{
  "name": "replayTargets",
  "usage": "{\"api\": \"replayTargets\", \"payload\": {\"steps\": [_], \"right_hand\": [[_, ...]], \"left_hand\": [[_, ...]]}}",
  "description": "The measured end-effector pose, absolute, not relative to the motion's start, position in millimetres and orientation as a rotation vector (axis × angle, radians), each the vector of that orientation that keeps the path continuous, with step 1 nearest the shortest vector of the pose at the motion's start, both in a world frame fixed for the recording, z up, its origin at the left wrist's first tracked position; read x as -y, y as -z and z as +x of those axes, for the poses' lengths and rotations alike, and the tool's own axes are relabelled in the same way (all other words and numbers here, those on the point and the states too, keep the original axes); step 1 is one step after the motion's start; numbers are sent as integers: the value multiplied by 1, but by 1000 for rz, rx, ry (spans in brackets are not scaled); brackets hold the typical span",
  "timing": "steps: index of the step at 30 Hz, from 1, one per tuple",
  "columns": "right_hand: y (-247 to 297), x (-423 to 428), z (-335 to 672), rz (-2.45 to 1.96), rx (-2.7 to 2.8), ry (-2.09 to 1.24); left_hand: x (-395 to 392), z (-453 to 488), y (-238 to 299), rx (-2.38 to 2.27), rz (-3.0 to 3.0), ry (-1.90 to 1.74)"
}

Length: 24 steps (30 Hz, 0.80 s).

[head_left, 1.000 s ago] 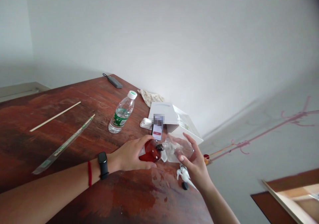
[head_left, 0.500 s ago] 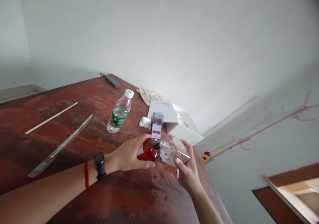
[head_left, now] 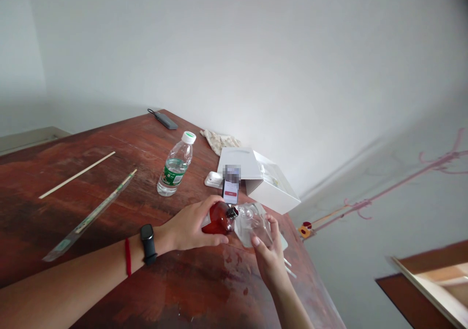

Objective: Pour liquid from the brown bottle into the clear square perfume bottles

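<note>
My left hand (head_left: 190, 229) is wrapped round a round amber-brown bottle (head_left: 218, 220) with a black neck, tilted on its side just above the wooden table (head_left: 109, 173). My right hand (head_left: 268, 251) grips a clear plastic container (head_left: 252, 222) whose mouth meets the brown bottle's neck. A black watch and a red string sit on my left wrist. A phone (head_left: 230, 191) with a lit screen stands just behind the two bottles.
A water bottle (head_left: 175, 165) with a green label stands behind my hands. A white box (head_left: 263, 178), a small white device (head_left: 214, 179) and a crumpled cloth (head_left: 221, 141) lie near the wall. A wooden stick (head_left: 76, 174), a wrapped stick (head_left: 91, 214) and a dark pouch (head_left: 165, 119) lie to the left.
My right hand has drawn closer to my left with the clear container, covering the white pump part that lay on the table. The left hand has kept its hold on the brown bottle.
</note>
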State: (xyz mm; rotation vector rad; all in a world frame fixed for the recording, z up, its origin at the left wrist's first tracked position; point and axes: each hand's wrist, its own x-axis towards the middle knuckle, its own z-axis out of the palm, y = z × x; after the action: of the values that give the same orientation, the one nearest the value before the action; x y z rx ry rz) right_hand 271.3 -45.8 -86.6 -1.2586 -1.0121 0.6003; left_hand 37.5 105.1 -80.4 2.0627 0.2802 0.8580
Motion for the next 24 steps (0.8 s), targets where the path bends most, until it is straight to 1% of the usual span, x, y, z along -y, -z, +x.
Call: {"api": "replayTargets", "payload": {"steps": [5,9,15,24], "right_hand": [[79,41,256,-1200,957,-697],[75,37,245,-1197,924,-659],[94,33,242,-1154,924,-563],[99,33,227,-1128,968,-733]], "left_hand": [[-104,37,81,-322,2009,-887],[-104,38,81,-337,1933,-909],[-106,40,82,-331,1855,-912],[-113,44,92,-370,1760,-929]]}}
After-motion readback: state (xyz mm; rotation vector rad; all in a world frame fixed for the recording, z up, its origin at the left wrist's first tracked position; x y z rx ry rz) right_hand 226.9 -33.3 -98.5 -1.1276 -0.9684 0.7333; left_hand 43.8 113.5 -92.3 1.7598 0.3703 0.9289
